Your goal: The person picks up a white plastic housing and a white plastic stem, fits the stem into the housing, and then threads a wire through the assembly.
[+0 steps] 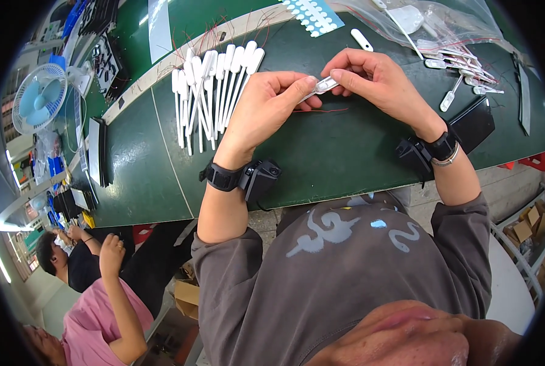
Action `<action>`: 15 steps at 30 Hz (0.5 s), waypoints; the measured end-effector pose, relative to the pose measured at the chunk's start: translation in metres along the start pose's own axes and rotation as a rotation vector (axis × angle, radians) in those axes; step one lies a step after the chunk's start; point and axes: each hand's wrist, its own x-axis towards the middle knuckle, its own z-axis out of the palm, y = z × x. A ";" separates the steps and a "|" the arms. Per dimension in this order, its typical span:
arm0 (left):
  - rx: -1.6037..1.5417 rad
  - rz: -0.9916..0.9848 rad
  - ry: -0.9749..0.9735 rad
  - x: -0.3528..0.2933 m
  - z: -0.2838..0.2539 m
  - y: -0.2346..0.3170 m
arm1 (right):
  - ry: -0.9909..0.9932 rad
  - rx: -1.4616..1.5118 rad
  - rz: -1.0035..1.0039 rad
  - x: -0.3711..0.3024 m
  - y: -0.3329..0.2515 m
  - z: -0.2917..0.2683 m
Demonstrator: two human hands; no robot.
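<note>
Between my two hands, over the green table [321, 155], is a small white plastic casing [326, 85] with a rounded, hollow-looking end. My left hand [271, 100] pinches its lower left side between thumb and fingers. The fingertips of my right hand [376, 76] close on its other end. A thin red wire [330, 110] runs out to the right just below the casing; where it is attached I cannot tell. To the left of my left hand lies a row of white spoon-shaped sticks [214, 85] with red wires at their wide ends.
Beyond my hands lie a single white cover [362, 40] and a sheet of pale stickers [312, 17]. At the right are a clear plastic bag [449, 21], a pile of white wired sticks [461, 64] and a black flat object [475, 125]. Co-workers sit at the lower left.
</note>
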 end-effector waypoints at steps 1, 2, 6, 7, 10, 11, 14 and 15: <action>-0.002 -0.007 0.002 0.000 0.000 0.000 | 0.002 -0.007 0.000 0.000 0.000 0.000; -0.002 -0.007 0.001 0.000 0.000 0.000 | 0.002 -0.006 0.000 0.000 -0.001 0.000; -0.013 -0.009 0.017 -0.001 0.002 0.001 | -0.005 0.013 0.034 -0.001 -0.003 0.001; -0.008 -0.006 0.014 -0.001 0.002 0.001 | -0.005 0.016 0.035 -0.001 -0.003 0.001; 0.002 -0.001 0.009 -0.001 0.002 0.001 | -0.004 0.023 0.037 -0.001 -0.004 0.002; 0.001 -0.002 0.007 -0.001 0.002 0.002 | -0.005 0.024 0.039 -0.001 -0.003 0.002; -0.001 -0.004 0.002 -0.002 0.002 0.003 | -0.008 0.025 0.042 0.000 -0.003 0.001; 0.005 0.001 0.000 -0.002 0.002 0.003 | -0.009 0.025 0.048 0.000 -0.003 0.001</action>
